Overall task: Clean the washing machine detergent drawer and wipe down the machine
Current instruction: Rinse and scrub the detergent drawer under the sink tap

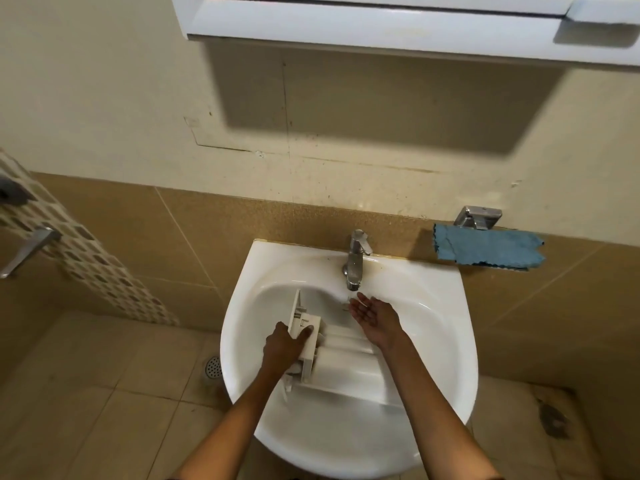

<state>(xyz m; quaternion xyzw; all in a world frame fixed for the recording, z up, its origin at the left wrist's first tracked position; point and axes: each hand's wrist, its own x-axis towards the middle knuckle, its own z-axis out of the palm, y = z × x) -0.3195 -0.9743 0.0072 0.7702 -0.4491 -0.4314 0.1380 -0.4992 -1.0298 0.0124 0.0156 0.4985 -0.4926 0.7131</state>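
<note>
Top of the frame, a long white wall cabinet (381, 26) throws its shadow down the cream wall. Centre and lower centre, the white ceramic wash basin (446, 341) fills the view. Lying in its bowl is the white plastic detergent drawer (346, 368), set at a slant, its front panel tipped up toward the left of the bowl. To the right of the basin, a blue microfibre cloth (488, 251) hangs against the brown tiles, just under a small chrome wall fitting (478, 216). The chrome tap (356, 261) stands at the back rim, spout pointing down into the bowl; whether water runs, I cannot tell. The left hand (285, 344) grips the drawer at its panel end, fingers (306, 332) curled round the edge. The right hand (372, 315) sits palm up right beneath the spout, its fingers (358, 304) relaxed, lying close together, holding nothing. Left of the basin, a round metal floor drain (213, 367).
</note>
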